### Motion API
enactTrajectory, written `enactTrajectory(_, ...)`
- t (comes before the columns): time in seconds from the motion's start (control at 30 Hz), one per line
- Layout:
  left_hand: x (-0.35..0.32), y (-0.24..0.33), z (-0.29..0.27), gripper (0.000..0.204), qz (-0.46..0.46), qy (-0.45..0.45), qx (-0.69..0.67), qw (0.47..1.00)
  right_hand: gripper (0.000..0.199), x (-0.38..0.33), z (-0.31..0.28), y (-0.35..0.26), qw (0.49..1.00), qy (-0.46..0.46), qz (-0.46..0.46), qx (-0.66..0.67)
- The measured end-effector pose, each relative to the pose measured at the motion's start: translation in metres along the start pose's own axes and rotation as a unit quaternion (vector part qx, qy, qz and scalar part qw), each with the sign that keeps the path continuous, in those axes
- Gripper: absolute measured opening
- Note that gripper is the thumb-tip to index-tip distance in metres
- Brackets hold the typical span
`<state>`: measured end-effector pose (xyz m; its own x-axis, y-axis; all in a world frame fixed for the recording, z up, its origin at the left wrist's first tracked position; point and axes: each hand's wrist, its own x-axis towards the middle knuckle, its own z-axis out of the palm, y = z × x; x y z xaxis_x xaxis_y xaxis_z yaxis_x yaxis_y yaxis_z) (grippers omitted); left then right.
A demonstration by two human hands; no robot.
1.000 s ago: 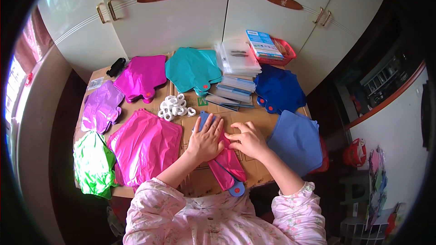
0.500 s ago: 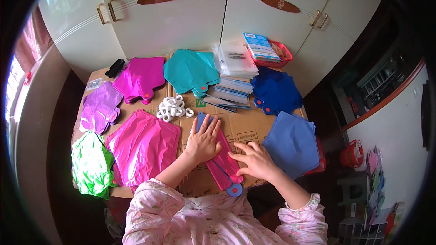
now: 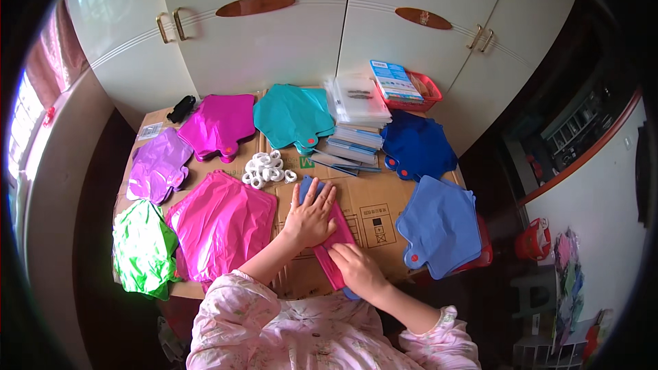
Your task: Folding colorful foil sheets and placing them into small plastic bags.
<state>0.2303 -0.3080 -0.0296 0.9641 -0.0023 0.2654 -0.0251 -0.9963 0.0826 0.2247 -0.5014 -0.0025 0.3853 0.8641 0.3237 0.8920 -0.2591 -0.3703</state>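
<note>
A folded strip of pink thin film [image 3: 340, 227] with a blue layer [image 3: 308, 186] showing at its far end lies slantwise on flattened cardboard [image 3: 373, 195]. My left hand [image 3: 310, 220] presses flat on its upper part, fingers stretched out and somewhat apart. At the strip's lower right edge, my right hand [image 3: 358, 268] has its fingers curled in and holds the fold; the fingertips are partly hidden. A bit of blue [image 3: 350, 294] shows below the strip's near end. Just beyond my left hand sits a heap of small white rings [image 3: 263, 168].
Stacks of flat tabbed film sheets ring the work spot: green [image 3: 142, 247], bright pink [image 3: 223, 226], purple [image 3: 161, 164], magenta [image 3: 218, 125], teal [image 3: 293, 118], dark blue [image 3: 419, 144], light blue [image 3: 441, 226]. Clear sleeves [image 3: 358, 101] and a red basket [image 3: 426, 90] stand before the cupboard [image 3: 267, 41].
My right hand has moved left and nearer to me, and its spread fingers have curled onto the strip. The strip is narrower, its round blue tab mostly covered. My left hand stays put.
</note>
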Motion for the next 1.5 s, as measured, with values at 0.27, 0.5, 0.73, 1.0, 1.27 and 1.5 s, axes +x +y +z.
enactTrajectory(0.27, -0.015, -0.005, -0.016, 0.072, -0.103, 0.086, -0.155, 0.979, 0.027, -0.009, 0.017, -0.002, 0.998, 0.061, 0.018, 0.028)
enactTrajectory(0.5, -0.045, -0.002, -0.015, 0.085, -0.313, 0.093, -0.604, 0.727, 0.027, -0.009, 0.016, -0.003, 0.996, 0.073, 0.015, 0.038)
enactTrajectory(0.73, -0.037, -0.011, -0.039, 0.075, -0.367, -0.044, -0.545, 0.753, 0.036, -0.007, 0.013, -0.005, 0.999, 0.047, 0.0, 0.022)
enactTrajectory(1.0, -0.03, 0.008, -0.046, 0.047, -0.219, -0.075, -0.131, 0.964, 0.045, -0.006, 0.013, -0.004, 0.999, 0.027, 0.003, -0.018)
enactTrajectory(1.27, -0.048, 0.008, -0.033, 0.034, -0.205, 0.003, -0.178, 0.962, 0.044, 0.002, 0.015, -0.001, 1.0, 0.006, -0.016, -0.01)
enactTrajectory(1.5, -0.055, 0.004, -0.029, 0.027, -0.208, -0.017, -0.193, 0.959, 0.043, 0.007, 0.02, 0.001, 1.0, 0.009, -0.018, 0.02)
